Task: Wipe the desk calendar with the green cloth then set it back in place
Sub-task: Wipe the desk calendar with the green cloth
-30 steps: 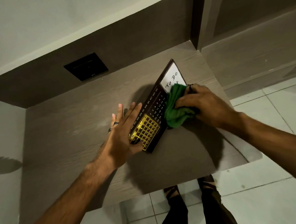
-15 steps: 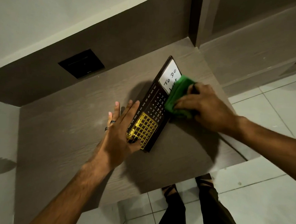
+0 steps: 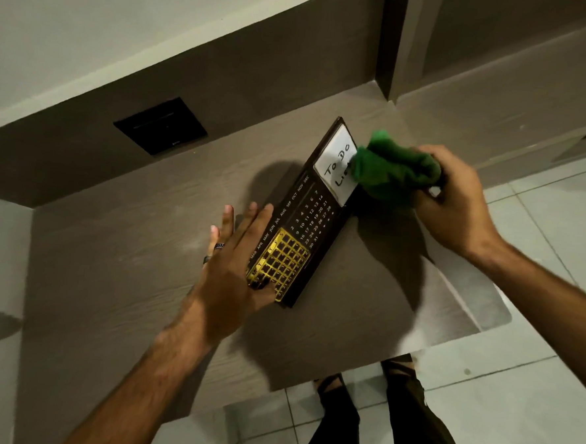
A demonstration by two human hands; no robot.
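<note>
A dark brown rectangular desk calendar (image 3: 305,219), with a gold date grid and a white "To Do List" panel, is lying at an angle on the grey-brown wood-grain tabletop (image 3: 109,279). A bunched green cloth (image 3: 390,171) is pressing the panel's right edge at the calendar's far end, the right hand (image 3: 454,200) clenching it in its fingers. The left hand (image 3: 233,269), fingers released and flat, is bracing the near-left corner, apparently to stop the calendar sliding during wiping.
</note>
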